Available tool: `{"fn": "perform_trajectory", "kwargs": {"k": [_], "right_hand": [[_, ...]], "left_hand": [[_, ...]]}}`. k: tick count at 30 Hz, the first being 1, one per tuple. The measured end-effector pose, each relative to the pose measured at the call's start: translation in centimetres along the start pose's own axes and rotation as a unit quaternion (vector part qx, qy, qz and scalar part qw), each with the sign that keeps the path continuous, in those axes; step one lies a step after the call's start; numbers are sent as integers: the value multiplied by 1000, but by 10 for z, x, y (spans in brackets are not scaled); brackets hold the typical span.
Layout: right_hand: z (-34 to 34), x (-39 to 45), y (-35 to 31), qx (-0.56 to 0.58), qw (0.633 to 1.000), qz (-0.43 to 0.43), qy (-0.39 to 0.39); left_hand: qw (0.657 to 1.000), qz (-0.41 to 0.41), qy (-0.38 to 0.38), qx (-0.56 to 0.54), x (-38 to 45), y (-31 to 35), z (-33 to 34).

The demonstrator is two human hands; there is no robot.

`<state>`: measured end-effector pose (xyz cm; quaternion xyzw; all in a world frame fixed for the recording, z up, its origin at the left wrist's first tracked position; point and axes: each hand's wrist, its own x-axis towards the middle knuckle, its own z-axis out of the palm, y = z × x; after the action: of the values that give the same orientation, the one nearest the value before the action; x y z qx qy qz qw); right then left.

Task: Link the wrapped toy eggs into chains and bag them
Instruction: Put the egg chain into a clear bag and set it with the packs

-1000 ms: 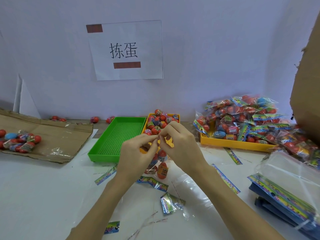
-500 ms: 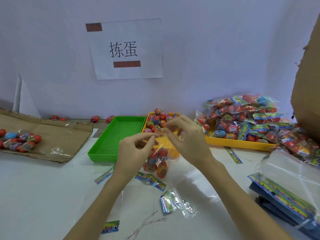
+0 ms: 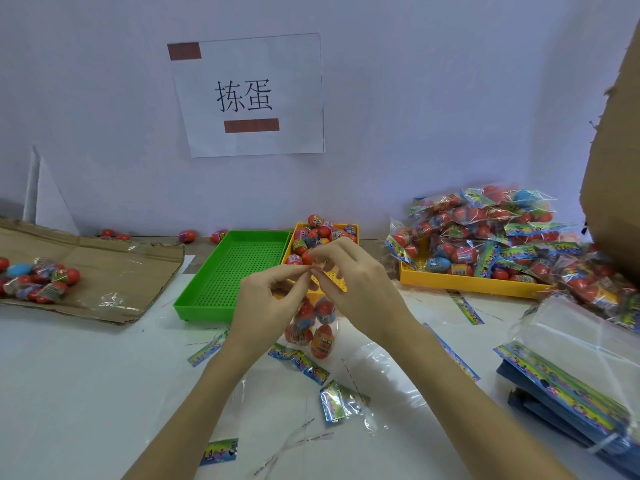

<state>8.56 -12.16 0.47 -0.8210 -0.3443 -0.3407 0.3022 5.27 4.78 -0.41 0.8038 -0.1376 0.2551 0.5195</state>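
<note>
Above the white desk (image 3: 69, 393), near its middle, the left hand (image 3: 266, 306) and the right hand (image 3: 353, 289) meet fingertip to fingertip, both pinching the top of a clear bag of eggs (image 3: 311, 327) that hangs between them just over the desk; several red and orange wrapped eggs show through it. Behind the hands a green perforated tray (image 3: 239, 271) lies flat, and touching its right side stands a small yellow tray (image 3: 346, 227) heaped with loose wrapped eggs (image 3: 318, 233). Farther right a wider yellow tray (image 3: 467, 280) carries a tall pile of filled bags (image 3: 485, 233), which spills over toward the right edge. At the near right a stack of empty clear bags (image 3: 581, 344) with bright printed headers rests on something dark blue. Scattered on the desk around the forearms lie printed header strips (image 3: 301, 362), a crumpled small bag (image 3: 337, 401) and thin clear slips. On the left a flattened sheet of cardboard (image 3: 104, 271) holds a cluster of eggs (image 3: 38, 280), mostly red with one blue. A few stray eggs (image 3: 187, 236) sit along the foot of the pale wall (image 3: 450, 98). Taped to that wall with two brown strips is a white paper sign (image 3: 249, 95) printed with two Chinese characters. A brown cardboard flap (image 3: 616, 168) rises at the right edge of the view.
</note>
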Motion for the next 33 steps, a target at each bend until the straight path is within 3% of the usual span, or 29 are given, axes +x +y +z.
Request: {"fn": "perform_trajectory", "kwargs": {"k": [7,23,33], "right_hand": [[5,-2,-1,7,1000,23,0],[-10,3,-2,10,999,26,-25],[-17,7,-4,50,996,32,-63]], "left_hand": [[1000,-24,11,10,0,-4,1],[992,88,-15,93,-1,-5,0],[998,33,-20,58,0,-2,-3]]}}
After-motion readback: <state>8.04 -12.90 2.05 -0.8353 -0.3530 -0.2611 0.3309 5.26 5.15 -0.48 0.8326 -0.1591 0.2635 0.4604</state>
